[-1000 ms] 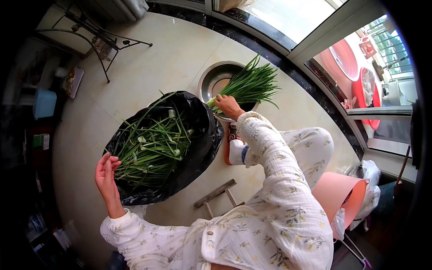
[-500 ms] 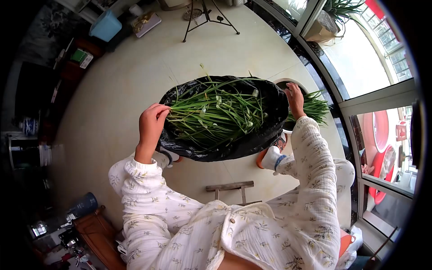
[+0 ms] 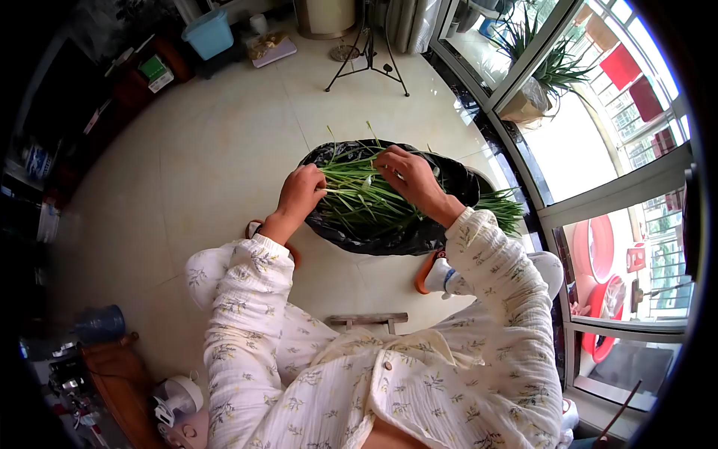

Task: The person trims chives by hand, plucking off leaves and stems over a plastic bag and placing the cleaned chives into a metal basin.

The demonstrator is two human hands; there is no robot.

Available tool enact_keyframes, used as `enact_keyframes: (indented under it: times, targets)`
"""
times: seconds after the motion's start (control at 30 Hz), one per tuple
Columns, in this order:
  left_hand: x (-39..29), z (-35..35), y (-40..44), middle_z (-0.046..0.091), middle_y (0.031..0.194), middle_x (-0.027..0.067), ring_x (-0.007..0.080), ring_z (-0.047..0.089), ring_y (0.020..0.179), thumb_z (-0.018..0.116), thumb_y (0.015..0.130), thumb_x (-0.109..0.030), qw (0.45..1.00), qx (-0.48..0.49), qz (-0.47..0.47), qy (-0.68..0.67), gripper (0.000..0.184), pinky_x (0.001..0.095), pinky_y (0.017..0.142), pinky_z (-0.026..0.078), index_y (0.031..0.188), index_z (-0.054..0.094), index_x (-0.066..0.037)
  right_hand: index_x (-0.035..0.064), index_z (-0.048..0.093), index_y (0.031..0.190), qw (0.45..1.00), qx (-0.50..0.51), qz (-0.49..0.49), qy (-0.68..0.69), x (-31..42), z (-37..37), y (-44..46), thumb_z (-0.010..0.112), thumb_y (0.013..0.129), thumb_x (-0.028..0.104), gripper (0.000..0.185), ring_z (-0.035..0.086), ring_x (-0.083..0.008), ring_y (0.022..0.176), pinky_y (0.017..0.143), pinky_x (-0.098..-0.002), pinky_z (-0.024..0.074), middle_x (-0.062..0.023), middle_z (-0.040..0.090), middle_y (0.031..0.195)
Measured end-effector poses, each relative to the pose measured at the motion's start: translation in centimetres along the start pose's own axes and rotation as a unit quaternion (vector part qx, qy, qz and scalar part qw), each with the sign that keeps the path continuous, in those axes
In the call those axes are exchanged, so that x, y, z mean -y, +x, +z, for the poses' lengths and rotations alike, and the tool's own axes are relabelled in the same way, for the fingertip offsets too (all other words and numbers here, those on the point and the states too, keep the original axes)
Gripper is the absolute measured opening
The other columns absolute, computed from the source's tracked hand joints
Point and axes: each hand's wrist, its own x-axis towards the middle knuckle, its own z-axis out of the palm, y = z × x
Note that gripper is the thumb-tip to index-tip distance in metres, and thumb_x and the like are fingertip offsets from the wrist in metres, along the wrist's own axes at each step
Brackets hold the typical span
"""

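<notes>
A black plastic bag (image 3: 351, 241), rolled open, holds a heap of long green garlic chives (image 3: 366, 206). At the bag's left rim, my left hand (image 3: 301, 191) is closed, its thumb and fingers pinching the ends of some chives. Over the back middle of the heap is my right hand (image 3: 410, 178), with its fingers curled down and pressed together. What lies between those fingertips is too small to make out. More chives (image 3: 501, 211) stick out beyond the bag's right side, their container mostly hidden behind the bag.
A small wooden stool (image 3: 368, 319) stands on the tiled floor between my legs. Ahead is a black tripod stand (image 3: 368, 63), with a blue bin (image 3: 209, 34) at the back left. Glass sliding doors (image 3: 553, 213) run along the right, a potted plant (image 3: 535, 97) beyond them.
My right hand has moved left from the chives beside the bag to above the heap. My left hand still pinches chives at the left rim. The head view has shifted.
</notes>
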Motion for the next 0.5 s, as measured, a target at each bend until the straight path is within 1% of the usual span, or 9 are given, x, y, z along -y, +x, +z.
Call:
enact_keyframes:
  times: [0.03, 0.07, 0.13, 0.23, 0.27, 0.37, 0.4, 0.5]
  targets:
    - [-0.4, -0.9, 0.0, 0.057, 0.079, 0.0082, 0.0254, 0.058, 0.078, 0.072, 0.065, -0.001, 0.999, -0.004, -0.005, -0.047, 0.014, 0.0353, 0.069, 0.047, 0.074, 0.062, -0.003, 0.002, 0.059, 0.089, 0.999, 0.016, -0.029, -0.01, 0.5, 1.5, 0.2, 0.06, 0.082, 0.004, 0.008, 0.06, -0.0291, 0.072, 0.061, -0.0359, 0.0489, -0.0103, 0.057, 0.084]
    - [-0.2, -1.3, -0.1, 0.058, 0.078, 0.0063, 0.0219, 0.059, 0.076, 0.072, 0.068, -0.001, 0.992, -0.01, -0.018, -0.125, 0.012, 0.0325, 0.068, 0.048, 0.075, 0.062, -0.003, 0.002, 0.059, 0.088, 0.998, 0.02, -0.049, -0.016, 1.0, 2.4, 0.5, 0.061, 0.08, 0.005, 0.009, 0.058, -0.0304, 0.069, 0.06, -0.037, 0.0483, -0.0102, 0.056, 0.083]
    - [0.3, -2.3, 0.1, 0.06, 0.077, 0.0024, 0.0148, 0.06, 0.071, 0.071, 0.073, -0.002, 0.96, -0.023, -0.044, -0.277, 0.009, 0.0268, 0.067, 0.048, 0.077, 0.063, -0.003, 0.002, 0.059, 0.088, 0.999, 0.017, -0.037, 0.002, 1.8, 3.7, 1.2, 0.06, 0.081, 0.004, 0.008, 0.058, -0.0304, 0.067, 0.058, -0.0359, 0.048, -0.0102, 0.056, 0.083]
    - [-0.4, -4.7, 0.4, 0.064, 0.079, -0.0008, 0.0064, 0.059, 0.07, 0.07, 0.08, -0.006, 0.895, -0.064, -0.119, -0.425, 0.008, 0.0206, 0.068, 0.048, 0.08, 0.063, -0.002, 0.0026, 0.06, 0.089, 1.0, -0.008, -0.013, 0.016, 2.9, 4.2, 2.5, 0.06, 0.082, 0.004, 0.007, 0.058, -0.0288, 0.065, 0.057, -0.0348, 0.0475, -0.0101, 0.057, 0.083]
    - [-0.4, -5.3, 0.6, 0.066, 0.079, 0.0009, 0.005, 0.059, 0.071, 0.07, 0.081, -0.006, 0.88, -0.09, -0.116, -0.452, 0.009, 0.0202, 0.069, 0.049, 0.083, 0.063, -0.001, 0.0028, 0.06, 0.089, 1.0, -0.02, -0.006, 0.019, 3.3, 4.1, 2.9, 0.06, 0.082, 0.005, 0.007, 0.058, -0.0281, 0.064, 0.057, -0.0345, 0.0473, -0.0101, 0.057, 0.082]
    - [0.3, -6.5, 0.7, 0.065, 0.082, 0.0014, 0.0089, 0.06, 0.076, 0.068, 0.083, -0.007, 0.856, -0.112, -0.123, -0.489, 0.009, 0.022, 0.076, 0.048, 0.087, 0.062, -0.003, 0.0033, 0.061, 0.09, 0.999, -0.034, 0.013, 0.003, 4.0, 3.8, 3.4, 0.061, 0.083, 0.006, 0.007, 0.058, -0.0262, 0.062, 0.057, -0.034, 0.047, -0.0099, 0.058, 0.082]
    - [0.1, -6.9, 0.7, 0.065, 0.08, 0.0023, 0.0087, 0.06, 0.074, 0.068, 0.083, -0.009, 0.847, -0.126, -0.121, -0.501, 0.01, 0.0227, 0.074, 0.048, 0.087, 0.062, -0.003, 0.0033, 0.061, 0.089, 0.999, -0.033, 0.015, 0.005, 4.2, 3.6, 3.5, 0.062, 0.083, 0.007, 0.008, 0.058, -0.0246, 0.061, 0.056, -0.0332, 0.0467, -0.0096, 0.058, 0.083]
    - [-0.3, -7.2, 0.8, 0.065, 0.079, 0.0026, 0.009, 0.061, 0.073, 0.069, 0.083, -0.012, 0.834, -0.125, -0.123, -0.523, 0.011, 0.0227, 0.073, 0.048, 0.086, 0.062, -0.004, 0.0036, 0.062, 0.089, 0.997, -0.034, 0.036, 0.051, 5.5, 3.3, 3.5, 0.063, 0.082, 0.009, 0.009, 0.058, -0.0241, 0.061, 0.057, -0.033, 0.0465, -0.0093, 0.059, 0.084]
